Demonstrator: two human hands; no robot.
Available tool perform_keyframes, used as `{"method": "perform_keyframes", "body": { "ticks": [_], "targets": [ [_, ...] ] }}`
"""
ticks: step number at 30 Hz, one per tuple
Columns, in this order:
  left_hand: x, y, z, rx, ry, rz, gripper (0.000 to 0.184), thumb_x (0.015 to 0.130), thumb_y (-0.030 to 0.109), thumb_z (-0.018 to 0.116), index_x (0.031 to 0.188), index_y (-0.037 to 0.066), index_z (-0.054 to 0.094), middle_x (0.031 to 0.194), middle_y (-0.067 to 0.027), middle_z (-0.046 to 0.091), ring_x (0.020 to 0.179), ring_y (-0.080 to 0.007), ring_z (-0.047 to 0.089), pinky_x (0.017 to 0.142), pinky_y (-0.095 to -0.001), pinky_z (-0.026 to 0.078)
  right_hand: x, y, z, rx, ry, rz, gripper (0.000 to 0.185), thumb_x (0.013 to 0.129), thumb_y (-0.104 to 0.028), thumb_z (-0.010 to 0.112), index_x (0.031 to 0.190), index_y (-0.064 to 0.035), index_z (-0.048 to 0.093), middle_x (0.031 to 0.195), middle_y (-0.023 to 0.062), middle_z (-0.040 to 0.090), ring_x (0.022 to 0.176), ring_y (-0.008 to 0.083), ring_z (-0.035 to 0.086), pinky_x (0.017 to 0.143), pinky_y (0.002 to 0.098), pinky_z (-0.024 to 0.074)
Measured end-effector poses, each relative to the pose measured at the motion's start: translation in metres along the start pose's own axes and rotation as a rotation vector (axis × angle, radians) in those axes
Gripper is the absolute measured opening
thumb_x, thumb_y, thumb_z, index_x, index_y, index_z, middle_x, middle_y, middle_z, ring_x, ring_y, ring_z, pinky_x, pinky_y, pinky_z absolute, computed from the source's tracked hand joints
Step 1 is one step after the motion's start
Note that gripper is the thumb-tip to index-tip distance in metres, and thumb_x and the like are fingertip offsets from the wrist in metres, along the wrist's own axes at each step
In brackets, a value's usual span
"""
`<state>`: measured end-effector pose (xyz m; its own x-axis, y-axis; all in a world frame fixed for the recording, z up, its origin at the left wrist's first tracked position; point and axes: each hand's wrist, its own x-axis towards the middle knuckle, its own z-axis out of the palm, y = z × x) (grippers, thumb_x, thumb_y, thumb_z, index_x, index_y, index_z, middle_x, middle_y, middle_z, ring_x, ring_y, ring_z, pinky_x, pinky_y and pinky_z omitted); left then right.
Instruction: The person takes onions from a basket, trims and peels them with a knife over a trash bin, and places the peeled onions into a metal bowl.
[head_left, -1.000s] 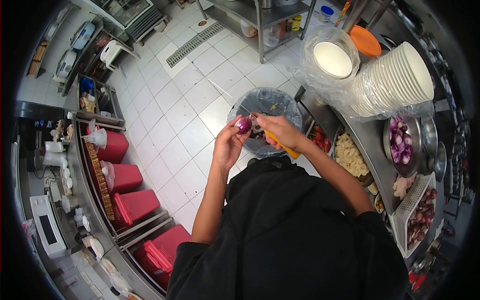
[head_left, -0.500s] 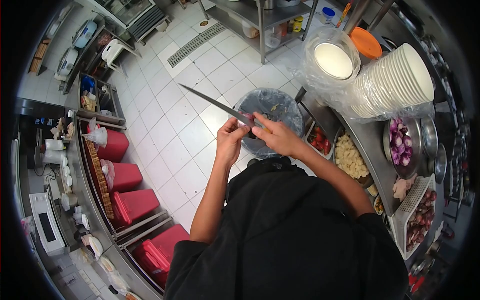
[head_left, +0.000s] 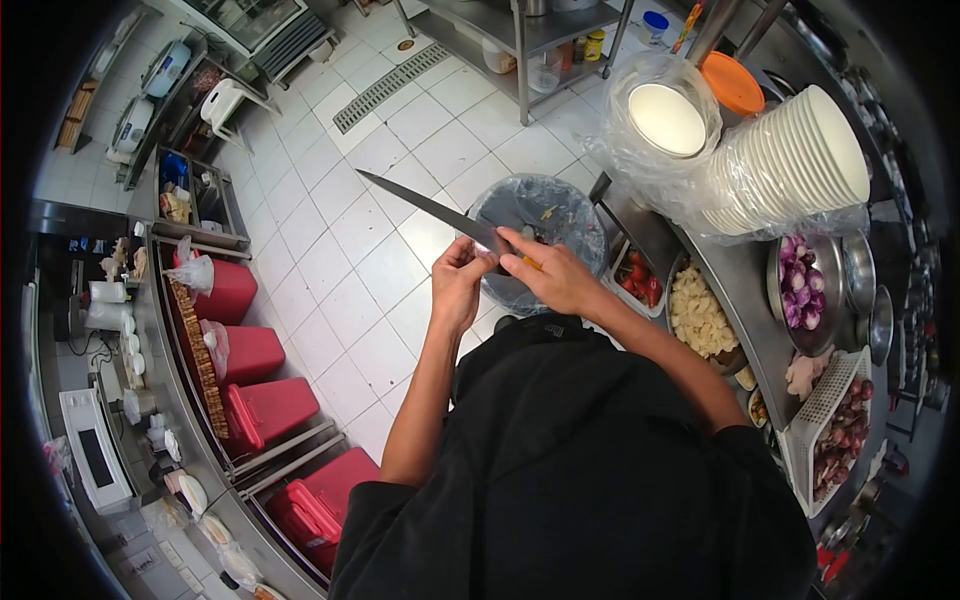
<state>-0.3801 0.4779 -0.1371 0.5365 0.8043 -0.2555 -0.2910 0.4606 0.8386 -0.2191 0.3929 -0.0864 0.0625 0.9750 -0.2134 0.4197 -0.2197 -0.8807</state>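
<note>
My right hand (head_left: 562, 278) is closed around the yellow handle of a long knife (head_left: 425, 204), whose blade points up and to the left. In my left hand (head_left: 457, 284) the fingertips pinch a small shallot (head_left: 485, 251), mostly hidden by fingers and blade. The blade's base lies against or just over the shallot; which one I cannot tell. Beneath both hands stands a bin (head_left: 588, 222) lined with a clear plastic bag, with some scraps inside.
On the right counter, a metal bowl (head_left: 832, 262) holds peeled purple shallots (head_left: 800, 285); a white basket (head_left: 800, 440) holds unpeeled ones. Stacked white containers (head_left: 780, 165) stand behind. Lower are red peppers (head_left: 638, 280) and a pale chopped food (head_left: 700, 312). Red bins (head_left: 270, 412) line the left.
The knife and my right fingers have shifted slightly over the shallot, and less of its purple surface shows. Both hands stay above the bin.
</note>
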Motion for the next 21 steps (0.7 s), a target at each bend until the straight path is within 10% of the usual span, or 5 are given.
{"method": "perform_keyframes", "body": {
  "ticks": [21],
  "targets": [
    [0.004, 0.009, 0.01, 0.011, 0.0, -0.031, 0.049, 0.075, -0.009, 0.058, 0.123, -0.008, 0.05, 0.106, -0.0086, 0.061, 0.096, -0.0144, 0.059, 0.086, -0.0282, 0.046, -0.005, -0.001, -0.009, -0.024, 0.008, -0.057, 0.063, 0.089, -0.043, 0.05, 0.138, -0.0047, 0.04, 0.064, 0.021, 0.055, 0.064, 0.0322, 0.06, 0.065, 0.0377, 0.0448]
  ]
}}
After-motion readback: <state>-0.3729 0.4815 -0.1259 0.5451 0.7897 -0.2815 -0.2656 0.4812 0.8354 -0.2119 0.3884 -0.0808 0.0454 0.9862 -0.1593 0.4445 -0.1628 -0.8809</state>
